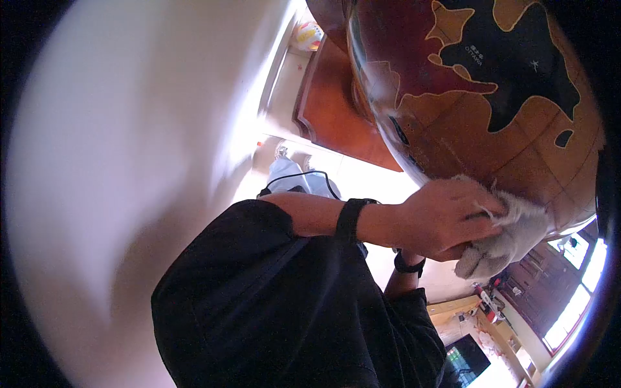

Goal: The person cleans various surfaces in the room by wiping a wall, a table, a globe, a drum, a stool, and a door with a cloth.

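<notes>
Left hand [446, 213] curled on cloth [521, 236] against globe [459, 139]; hides right hand, can't tell its grip. Globe blocks table's [336, 103] edge.

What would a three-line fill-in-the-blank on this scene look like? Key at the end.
1. The left hand holds a pale ____.
2. The legible Latin lettering on the globe spells ____.
3. The left wristband is ____ in colour.

Missing words: cloth; OTTAWA; black.

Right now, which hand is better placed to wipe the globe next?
Likely the left hand: it grips the cloth at the globe, while the right forearm sits behind, its hand mostly hidden.
</notes>
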Demonstrator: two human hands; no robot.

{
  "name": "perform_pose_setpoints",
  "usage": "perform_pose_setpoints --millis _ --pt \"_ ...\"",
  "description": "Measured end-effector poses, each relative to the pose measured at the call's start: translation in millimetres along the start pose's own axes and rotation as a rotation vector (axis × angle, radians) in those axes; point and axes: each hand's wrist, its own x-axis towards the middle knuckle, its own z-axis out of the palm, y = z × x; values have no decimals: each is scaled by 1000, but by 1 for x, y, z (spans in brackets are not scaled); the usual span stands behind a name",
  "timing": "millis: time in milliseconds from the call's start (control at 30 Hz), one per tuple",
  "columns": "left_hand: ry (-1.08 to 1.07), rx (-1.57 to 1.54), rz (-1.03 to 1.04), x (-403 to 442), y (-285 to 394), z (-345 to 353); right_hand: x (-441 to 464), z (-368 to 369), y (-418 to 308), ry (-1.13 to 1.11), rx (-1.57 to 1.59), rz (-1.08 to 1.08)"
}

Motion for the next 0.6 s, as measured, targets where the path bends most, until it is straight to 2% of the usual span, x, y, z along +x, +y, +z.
perform_pose_setpoints --millis 67,167,300,367,433,500,567,600 --pt "-10 24 44 -16 4 19 -20 -11 9 -13 7 9" --pt "-185 75 22 -57 -5 26 -60 -15 26 -67 47 31" --pt "-180 159 -153 -126 -32 31 -121 2 58 -211 164 86" --pt "-115 216 -265 -160 -45 36 -146 22 76 -323 252 117" --pt "-228 344 -480 -183 -67 29 -164 48 91 -459 345 171" --pt "-206 327 -750 -216 -92 25 -178 72 100 -618 436 250" --pt "-134 369 -850 -246 -111 26 -187 91 107 -834 551 410" --pt "-118 391 -869 -259 -115 27 -194 99 112 -895 558 422"
